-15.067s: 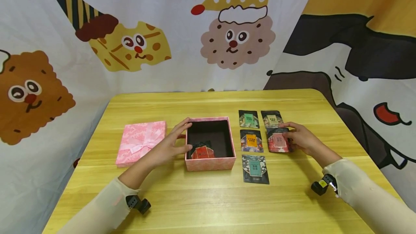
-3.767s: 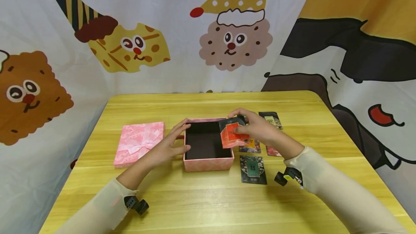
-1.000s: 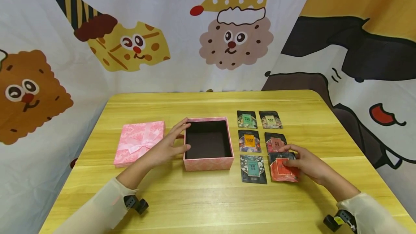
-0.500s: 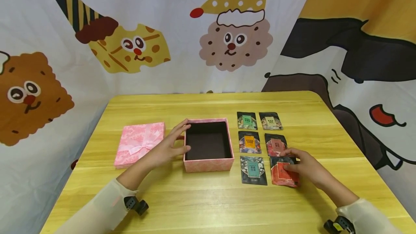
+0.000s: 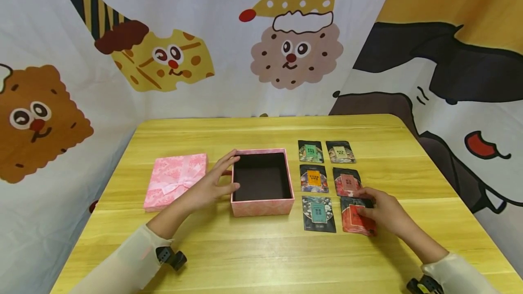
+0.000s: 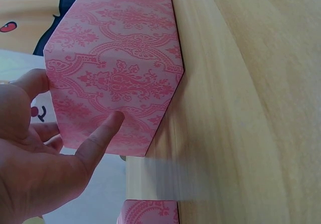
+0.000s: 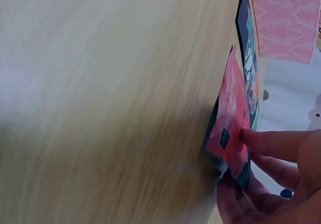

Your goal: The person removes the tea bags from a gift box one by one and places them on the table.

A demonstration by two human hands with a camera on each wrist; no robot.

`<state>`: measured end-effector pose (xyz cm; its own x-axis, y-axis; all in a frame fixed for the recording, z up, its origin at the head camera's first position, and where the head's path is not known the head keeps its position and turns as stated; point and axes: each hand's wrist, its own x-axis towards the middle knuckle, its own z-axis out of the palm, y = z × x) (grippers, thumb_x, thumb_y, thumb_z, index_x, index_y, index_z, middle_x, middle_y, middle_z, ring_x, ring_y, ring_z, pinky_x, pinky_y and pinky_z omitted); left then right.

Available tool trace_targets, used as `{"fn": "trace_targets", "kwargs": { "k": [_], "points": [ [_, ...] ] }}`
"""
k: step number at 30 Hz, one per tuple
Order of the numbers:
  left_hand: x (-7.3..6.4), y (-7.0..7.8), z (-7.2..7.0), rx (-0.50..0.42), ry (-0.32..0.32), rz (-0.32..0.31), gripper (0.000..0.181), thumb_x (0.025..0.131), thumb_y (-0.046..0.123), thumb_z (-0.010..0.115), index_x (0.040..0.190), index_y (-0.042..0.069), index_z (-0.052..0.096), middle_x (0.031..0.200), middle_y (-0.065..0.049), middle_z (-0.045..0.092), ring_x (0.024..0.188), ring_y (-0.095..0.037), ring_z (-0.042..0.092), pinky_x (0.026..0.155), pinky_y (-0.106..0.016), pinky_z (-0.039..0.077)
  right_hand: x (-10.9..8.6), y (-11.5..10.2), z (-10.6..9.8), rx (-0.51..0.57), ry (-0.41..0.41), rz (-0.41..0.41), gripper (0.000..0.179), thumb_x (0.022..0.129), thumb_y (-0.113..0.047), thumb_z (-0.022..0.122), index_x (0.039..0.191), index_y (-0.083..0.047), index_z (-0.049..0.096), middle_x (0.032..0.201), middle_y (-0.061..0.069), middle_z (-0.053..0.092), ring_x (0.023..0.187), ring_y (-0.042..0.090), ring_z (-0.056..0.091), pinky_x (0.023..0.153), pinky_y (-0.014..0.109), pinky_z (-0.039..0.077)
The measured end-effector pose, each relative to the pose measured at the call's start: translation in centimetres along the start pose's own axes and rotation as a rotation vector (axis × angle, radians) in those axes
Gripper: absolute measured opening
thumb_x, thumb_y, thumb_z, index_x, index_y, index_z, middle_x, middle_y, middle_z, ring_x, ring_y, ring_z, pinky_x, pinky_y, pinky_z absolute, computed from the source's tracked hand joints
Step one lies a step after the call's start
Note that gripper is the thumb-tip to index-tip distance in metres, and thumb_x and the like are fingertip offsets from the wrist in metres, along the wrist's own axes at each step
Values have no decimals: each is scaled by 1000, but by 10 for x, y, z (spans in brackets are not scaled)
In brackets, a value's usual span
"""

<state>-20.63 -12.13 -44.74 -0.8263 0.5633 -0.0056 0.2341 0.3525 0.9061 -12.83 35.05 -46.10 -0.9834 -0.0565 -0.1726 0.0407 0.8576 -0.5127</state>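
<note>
A pink lidless gift box [image 5: 263, 207] with a dark inside stands mid-table. My left hand [image 5: 212, 183] rests against its left side, fingers spread; in the left wrist view the straight thumb presses the patterned wall and the other fingers reach to the far edge. At the table's right, my right hand [image 5: 386, 210] pinches the right edge of a red and black sachet [image 5: 353, 217]. In the right wrist view the thumb lies on the sachet's face, fingers beneath, and that edge is slightly raised. Beside it lies a black sachet with a teal label [image 5: 319, 213].
More sachets lie in two columns: pink-labelled [image 5: 347, 182], orange-labelled [image 5: 313, 178], green-labelled [image 5: 310, 151] and cream-labelled [image 5: 340, 152]. The pink lid [image 5: 176, 180] with a bow lies left of the box. A cartoon-printed cloth [image 5: 229, 90] hangs behind the table.
The red sachet, earlier inside the box, was lifted out by my right hand and carried right to the near end of the right column. The left hand stayed on the box.
</note>
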Motion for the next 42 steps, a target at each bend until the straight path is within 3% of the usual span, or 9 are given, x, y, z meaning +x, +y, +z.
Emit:
{"fn": "trace_targets", "kwargs": {
  "k": [6, 14, 23, 30, 35, 38, 42],
  "points": [
    [0, 0, -1, 1, -3, 8, 77, 101, 18, 69, 164, 12, 25, 174, -2, 4, 153, -42, 24, 116, -70, 26, -2, -2, 1, -65, 35, -32, 34, 87, -7, 81, 119, -2, 71, 127, 30, 66, 117, 52, 60, 92, 66, 49],
    [0, 2, -1, -5, -7, 17, 78, 101, 17, 69, 164, 10, 25, 174, -6, 3, 155, -41, 20, 117, -69, 25, -5, -4, 3, -135, 84, -81, 33, 85, -7, 84, 115, 0, 72, 116, 27, 68, 109, 49, 63, 90, 64, 51],
    [0, 0, -2, 23, -4, 24, 78, 100, 17, 69, 164, 8, 25, 174, -2, 5, 150, -44, 30, 115, -70, 28, -6, -7, 4, -149, 126, -108, 37, 87, -10, 83, 119, 3, 70, 116, 25, 68, 108, 47, 64, 91, 64, 51],
    [1, -2, -3, 42, -4, 43, 80, 99, 19, 71, 164, 6, 25, 174, -6, 7, 144, -48, 39, 113, -68, 34, -4, -18, 8, -156, 151, -142, 55, 91, -14, 78, 136, 10, 58, 127, 31, 61, 116, 51, 60, 94, 66, 49],
    [0, -2, -4, 57, -1, 46, 81, 99, 20, 72, 164, 6, 26, 174, -5, 7, 143, -47, 41, 111, -66, 38, 2, -29, 11, -147, 157, -160, 59, 95, -17, 75, 146, 3, 53, 140, 31, 56, 126, 53, 54, 100, 69, 45],
    [0, -3, -5, 64, 8, 45, 83, 98, 20, 73, 164, 8, 25, 174, -6, 6, 141, -45, 44, 105, -63, 46, 7, -35, 13, -146, 168, -193, 57, 97, -19, 74, 147, -1, 53, 147, 28, 52, 133, 52, 48, 104, 70, 41],
    [1, -4, -6, 65, 15, 33, 87, 97, 23, 75, 166, 15, 23, 174, -4, 5, 142, -43, 44, 103, -62, 48, 12, -41, 16, -153, 188, -235, 56, 99, -21, 71, 148, -2, 53, 154, 26, 46, 139, 51, 42, 107, 71, 38]
  ]
}}
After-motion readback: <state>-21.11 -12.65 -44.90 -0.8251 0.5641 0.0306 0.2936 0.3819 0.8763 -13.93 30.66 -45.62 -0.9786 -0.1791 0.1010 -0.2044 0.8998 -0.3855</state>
